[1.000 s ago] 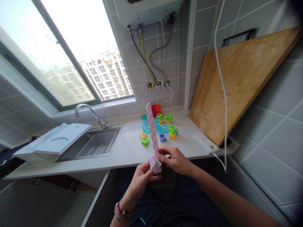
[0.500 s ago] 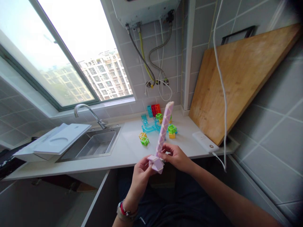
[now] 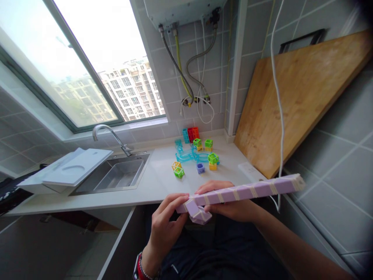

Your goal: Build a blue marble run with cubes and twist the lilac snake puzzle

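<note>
Head view: the left hand (image 3: 167, 219) pinches the folded end of a lilac toy stick (image 3: 244, 195), fingers partly curled; the right hand (image 3: 236, 210) grips its shaft. Its long axis runs nearly level, straight end pointing right, past the right hand. Beyond both hands, hollow blocks (image 3: 200, 168) sit on the counter (image 3: 159, 171); farther left, a white box (image 3: 77, 167) overlaps the sink (image 3: 143, 168).

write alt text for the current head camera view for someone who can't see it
A person's left hand and right hand hold a long, cream-striped purple toy, folded at its left end, before a white counter. Colourful plastic blocks sit on the counter, with a sink and tap to the left and a wooden board leaning at right.
</note>
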A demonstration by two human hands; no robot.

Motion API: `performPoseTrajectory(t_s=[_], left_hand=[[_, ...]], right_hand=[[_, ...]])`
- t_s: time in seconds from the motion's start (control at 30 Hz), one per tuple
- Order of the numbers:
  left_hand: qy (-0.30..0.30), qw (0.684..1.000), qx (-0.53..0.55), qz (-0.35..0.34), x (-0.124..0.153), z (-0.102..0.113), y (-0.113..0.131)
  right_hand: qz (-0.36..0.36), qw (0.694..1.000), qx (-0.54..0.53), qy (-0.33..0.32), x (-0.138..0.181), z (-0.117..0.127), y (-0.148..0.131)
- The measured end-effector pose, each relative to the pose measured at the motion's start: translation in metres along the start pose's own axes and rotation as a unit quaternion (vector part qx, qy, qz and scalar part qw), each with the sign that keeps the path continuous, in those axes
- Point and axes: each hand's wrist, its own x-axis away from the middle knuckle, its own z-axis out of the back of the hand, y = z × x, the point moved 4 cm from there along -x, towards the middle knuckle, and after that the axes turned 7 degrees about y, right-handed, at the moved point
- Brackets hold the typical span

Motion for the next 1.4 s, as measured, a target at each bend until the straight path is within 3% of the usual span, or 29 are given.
performPoseTrajectory(t_s=[0.17, 0.37, 0.5, 0.67, 0.83, 0.97, 1.1, 1.2, 1.27, 1.33, 1.4], left_hand=[[-0.014, 1.0, 0.002, 0.009, -0.003, 0.0, 0.003], [-0.073, 0.996, 0.03, 0.033, -0.006, -0.005, 0.008], [-0.059, 0.994, 0.061, 0.063, -0.006, -0.004, 0.008], [-0.064, 0.995, 0.046, 0.053, -0.004, -0.002, 0.002], [-0.122, 0.983, 0.08, 0.113, 0.002, -0.004, -0.017], [-0.148, 0.968, 0.129, 0.155, 0.005, -0.002, -0.026], [-0.2, 0.917, 0.235, 0.252, 0.012, -0.013, -0.029], [-0.219, 0.828, 0.378, 0.351, 0.022, -0.034, -0.038], [-0.209, 0.777, 0.457, 0.379, 0.027, -0.047, -0.045], [-0.197, 0.756, 0.494, 0.382, 0.03, -0.055, -0.051], [-0.173, 0.762, 0.495, 0.38, 0.03, -0.056, -0.052]], right_hand=[[0.003, 1.0, -0.004, 0.003, 0.003, 0.005, -0.001], [0.016, 1.0, 0.019, 0.008, 0.003, 0.002, -0.005], [-0.003, 0.999, 0.042, 0.033, 0.003, -0.005, -0.008], [-0.032, 0.997, 0.03, 0.065, 0.003, -0.01, -0.008], [-0.001, 1.0, 0.006, 0.028, -0.002, -0.009, -0.009], [-0.003, 0.997, -0.066, -0.04, -0.005, -0.007, -0.01], [-0.02, 0.979, -0.154, -0.128, -0.006, -0.011, -0.01], [-0.021, 0.97, -0.198, -0.135, -0.009, -0.016, -0.009], [-0.031, 0.967, -0.224, -0.115, -0.011, -0.018, -0.007], [-0.052, 0.963, -0.243, -0.102, -0.011, -0.02, -0.003], [-0.075, 0.96, -0.251, -0.101, -0.008, -0.021, 0.003]])
